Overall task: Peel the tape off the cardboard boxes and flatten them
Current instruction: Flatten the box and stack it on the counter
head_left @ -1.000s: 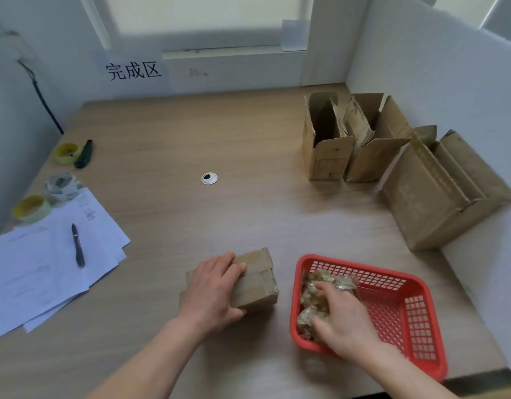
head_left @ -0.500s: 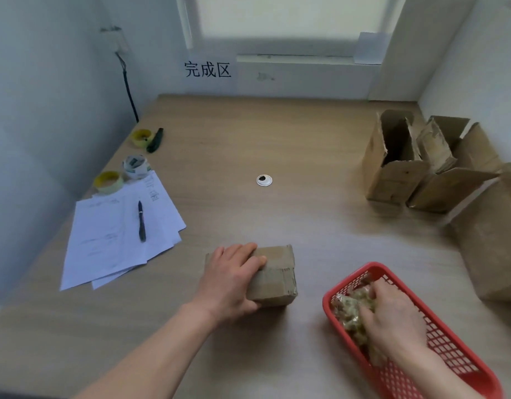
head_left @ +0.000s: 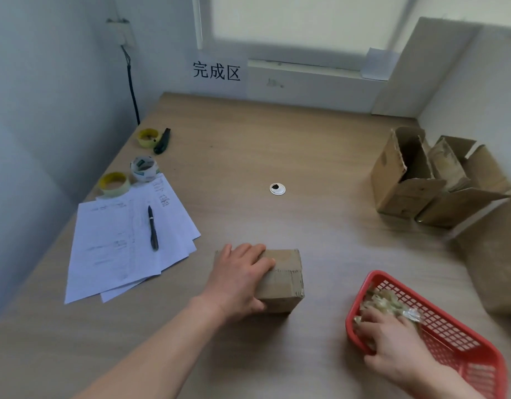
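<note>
A small closed cardboard box [head_left: 286, 279] with tape along its seams lies on the wooden table near the front. My left hand [head_left: 238, 280] holds it, fingers across its top and thumb against its near side. To the right stands a red plastic basket [head_left: 450, 338] holding a wad of peeled tape [head_left: 383, 300]. My right hand [head_left: 392, 341] lies inside the basket, fingers spread and pressing on the wad. Two opened boxes [head_left: 404, 180] [head_left: 461, 203] stand at the far right, with a larger box [head_left: 496, 260] nearer and blurred.
White papers [head_left: 118, 243] with a black pen [head_left: 152, 227] lie at the left. Behind them are tape rolls [head_left: 114, 182] [head_left: 144, 168] [head_left: 147, 137] and a dark cutter [head_left: 162, 141]. A cable grommet [head_left: 277, 188] sits mid-table. A sign [head_left: 216, 72] hangs on the back wall.
The view has swung to the left, bringing the papers and tape rolls further in. My left hand stays on the small box and my right hand stays in the basket on the tape.
</note>
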{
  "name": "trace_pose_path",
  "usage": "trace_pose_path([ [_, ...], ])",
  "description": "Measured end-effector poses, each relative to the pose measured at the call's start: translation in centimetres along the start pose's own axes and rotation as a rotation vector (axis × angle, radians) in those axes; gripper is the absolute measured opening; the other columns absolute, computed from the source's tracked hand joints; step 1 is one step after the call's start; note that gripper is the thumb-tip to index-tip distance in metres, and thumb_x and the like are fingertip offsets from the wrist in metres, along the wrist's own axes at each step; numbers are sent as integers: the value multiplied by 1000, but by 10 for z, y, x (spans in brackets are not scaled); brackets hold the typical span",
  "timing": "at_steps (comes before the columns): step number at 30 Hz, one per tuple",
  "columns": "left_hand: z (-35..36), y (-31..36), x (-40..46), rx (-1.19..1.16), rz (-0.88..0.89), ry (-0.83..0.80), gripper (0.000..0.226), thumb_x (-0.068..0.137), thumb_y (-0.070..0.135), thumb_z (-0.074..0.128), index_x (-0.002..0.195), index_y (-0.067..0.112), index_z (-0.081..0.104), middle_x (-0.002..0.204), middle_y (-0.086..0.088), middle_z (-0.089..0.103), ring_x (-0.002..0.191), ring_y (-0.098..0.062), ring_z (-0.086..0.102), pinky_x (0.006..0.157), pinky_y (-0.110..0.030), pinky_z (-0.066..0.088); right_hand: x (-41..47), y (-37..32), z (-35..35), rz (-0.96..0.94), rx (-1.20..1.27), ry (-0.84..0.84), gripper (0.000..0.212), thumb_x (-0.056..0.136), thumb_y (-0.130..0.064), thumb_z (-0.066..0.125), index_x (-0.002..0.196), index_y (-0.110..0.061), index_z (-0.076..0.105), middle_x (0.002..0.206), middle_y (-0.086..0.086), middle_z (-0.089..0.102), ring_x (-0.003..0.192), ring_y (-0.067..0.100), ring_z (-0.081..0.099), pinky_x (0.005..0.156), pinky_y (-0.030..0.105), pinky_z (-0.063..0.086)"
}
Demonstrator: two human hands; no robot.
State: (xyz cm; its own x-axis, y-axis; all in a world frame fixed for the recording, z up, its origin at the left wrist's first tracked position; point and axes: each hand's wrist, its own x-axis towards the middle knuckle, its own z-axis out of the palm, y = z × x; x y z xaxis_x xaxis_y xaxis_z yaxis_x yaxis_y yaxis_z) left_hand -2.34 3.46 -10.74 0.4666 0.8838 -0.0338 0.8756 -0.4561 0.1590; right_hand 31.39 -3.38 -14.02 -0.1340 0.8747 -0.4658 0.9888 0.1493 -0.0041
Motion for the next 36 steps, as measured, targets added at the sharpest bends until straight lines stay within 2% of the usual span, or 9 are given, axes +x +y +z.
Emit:
trace_pose_path([
  [4, -4, -11, 7, 1, 30, -17, 92, 64, 72, 71, 141, 37, 37, 160, 4, 22, 143, -23, 21, 113, -46, 16, -1, -20, -34, 142, 70, 249, 27, 72, -54, 55, 71, -28, 53, 80, -15, 60, 89, 13, 62, 71, 31, 34],
  [8, -9, -22, 2, -43, -2, 29, 94, 64, 83, 61, 141, 34, 40, 162, 4, 19, 145, -23, 17, 114, -46, 18, 24, -74, -58, 200, 602, 597, 4, 88, -26, 67, 86, -29, 67, 83, -14, 62, 78, 12, 63, 68, 29, 41],
  [13, -9, -42, -23, -439, -291, 275, 60, 78, 65, 64, 120, 23, 53, 134, 8, 42, 123, -15, 41, 95, -30, 37, 58, -134, -63, 268, 1370, 349, 16, 88, -15, 66, 81, -26, 74, 81, -2, 75, 82, 15, 70, 63, 36, 52],
  [17, -13, -57, -36, -786, -685, 299, 24, 89, 39, 62, 99, 27, 43, 113, 7, 47, 93, -8, 52, 76, -27, 36, 64, -150, -55, 213, 1584, 225, 13, 86, -11, 72, 97, -18, 75, 94, 5, 76, 94, 22, 72, 66, 42, 59],
  [21, -21, -72, -41, -1012, -732, 231, 29, 78, 16, 73, 94, 26, 51, 104, 3, 56, 90, -11, 58, 72, -28, 47, 73, -151, -61, 48, 1746, 84, 33, 82, -11, 75, 111, -26, 74, 116, 4, 73, 110, 22, 68, 85, 50, 58],
  [24, -29, -77, -43, -1240, -674, 127, 54, 72, -2, 72, 117, 23, 54, 123, -1, 54, 110, -14, 55, 82, -31, 55, 77, -148, -68, -128, 1744, -75, 73, 61, -16, 83, 129, -33, 61, 129, -4, 65, 115, 19, 64, 86, 44, 56],
  [27, -31, -80, -46, -1299, -588, -42, 90, 62, -3, 71, 140, 28, 40, 139, 4, 41, 121, -14, 48, 67, -28, 54, 80, -150, -71, -169, 1621, -100, 94, 49, -14, 85, 134, -39, 53, 130, -8, 63, 112, 17, 66, 75, 38, 57],
  [32, -18, -63, -40, -909, -726, -54, 105, 64, 40, 86, 149, 28, 26, 145, 8, 38, 130, -12, 42, 94, -22, 35, 83, -174, -82, 60, 1142, 216, 69, 50, -45, 85, 111, -42, 55, 106, -17, 67, 88, 4, 68, 65, 24, 52],
  [36, -10, -45, -31, -768, -822, 1, 89, 59, 49, 80, 135, 31, 38, 121, 14, 54, 109, -14, 55, 88, -27, 44, 85, -182, -89, 95, 798, 263, 67, 49, -62, 69, 106, -36, 46, 95, -17, 64, 90, 11, 63, 67, 29, 46],
])
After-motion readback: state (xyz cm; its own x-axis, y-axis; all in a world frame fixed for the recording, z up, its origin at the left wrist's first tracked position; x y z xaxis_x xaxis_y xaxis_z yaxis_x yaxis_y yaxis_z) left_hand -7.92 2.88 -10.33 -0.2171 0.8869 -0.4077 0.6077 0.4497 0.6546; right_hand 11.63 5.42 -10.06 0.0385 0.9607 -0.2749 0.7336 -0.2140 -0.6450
